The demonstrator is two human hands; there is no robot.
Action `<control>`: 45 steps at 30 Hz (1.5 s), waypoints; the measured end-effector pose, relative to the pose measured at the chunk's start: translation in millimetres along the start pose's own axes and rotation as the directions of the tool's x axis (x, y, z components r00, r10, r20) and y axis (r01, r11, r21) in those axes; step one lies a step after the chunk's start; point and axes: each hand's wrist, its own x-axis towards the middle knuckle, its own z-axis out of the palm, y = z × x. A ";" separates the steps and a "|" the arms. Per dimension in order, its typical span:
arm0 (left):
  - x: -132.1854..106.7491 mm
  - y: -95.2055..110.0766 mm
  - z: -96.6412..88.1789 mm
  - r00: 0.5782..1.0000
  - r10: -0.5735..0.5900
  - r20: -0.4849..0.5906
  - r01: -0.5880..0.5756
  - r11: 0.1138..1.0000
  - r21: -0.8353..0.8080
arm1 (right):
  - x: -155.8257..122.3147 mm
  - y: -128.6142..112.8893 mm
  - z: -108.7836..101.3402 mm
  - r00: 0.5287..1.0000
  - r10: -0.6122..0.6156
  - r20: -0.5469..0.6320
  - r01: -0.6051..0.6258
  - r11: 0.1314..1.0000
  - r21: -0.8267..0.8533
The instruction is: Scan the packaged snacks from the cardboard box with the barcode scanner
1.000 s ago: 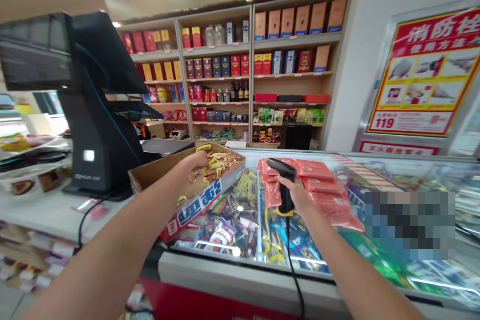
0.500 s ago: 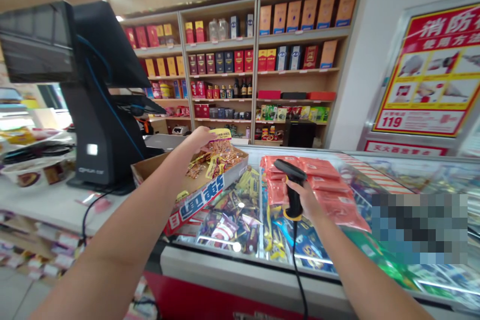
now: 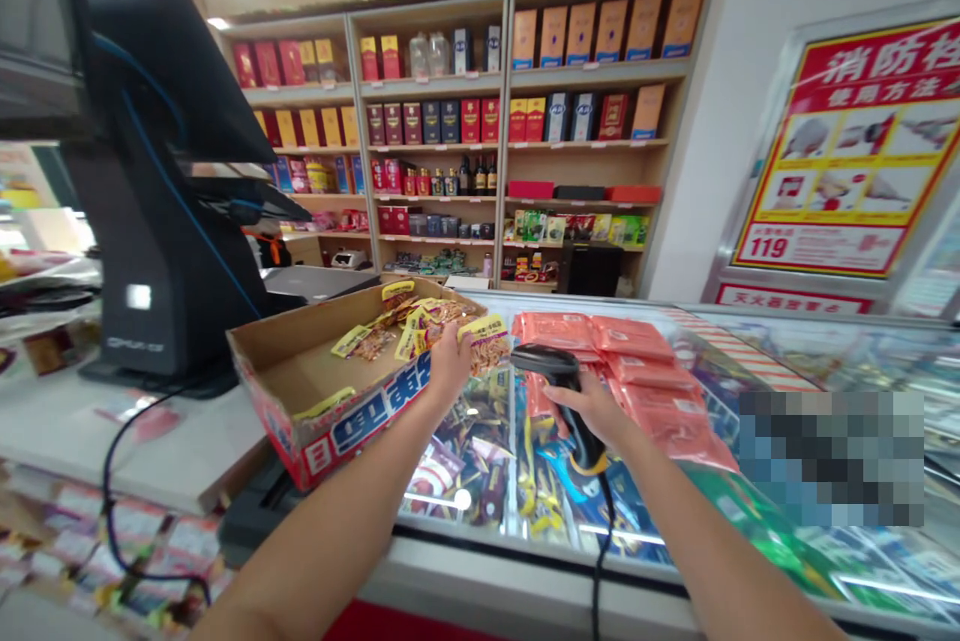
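In my left hand (image 3: 451,361) is a small yellow-topped snack packet (image 3: 487,343), held just past the right end of an open cardboard box (image 3: 281,351). Several similar snack packets (image 3: 420,321) lie inside that box, mostly toward its right end. My right hand (image 3: 589,401) grips a black barcode scanner (image 3: 559,376) by its handle, with the scanner's head pointing left toward the packet. From the handle's yellow-ringed base a black cord hangs down. Below both hands is a glass-topped freezer (image 3: 517,481) with colourful packages inside.
Orange-red packs (image 3: 660,381) are stacked on the freezer glass beside my right hand. A black checkout terminal (image 3: 169,241) stands on the white counter (image 3: 187,451) at left. Shelves (image 3: 427,91) of boxes and bottles line the back wall, with a red-and-yellow poster (image 3: 855,151) at right.
My left hand has brought the snack packet out of the box, rightward and down toward the scanner. My right hand has tilted the scanner and shifted slightly left. The view has turned a little.
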 end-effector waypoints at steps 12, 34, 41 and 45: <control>-2.7 7.1 -5.9 0.998 -0.047 0.046 0.043 0.996 0.074 | -3.0 -3.0 6.6 0.999 0.036 -0.005 -0.036 0.999 -0.029; -3.0 2.6 -5.1 0.997 -0.063 0.049 0.062 0.998 0.018 | -0.6 0.8 2.0 0.998 0.048 -0.039 -0.048 0.999 0.008; -13.7 -9.0 22.7 0.924 -0.297 0.239 0.355 0.900 -0.254 | 2.6 2.8 0.9 0.977 -0.004 -0.215 0.058 0.968 0.246; -15.9 -4.9 38.2 0.884 -0.371 0.286 0.442 0.861 -0.251 | 1.4 -1.9 -1.8 0.945 -0.008 -0.327 0.128 0.929 0.348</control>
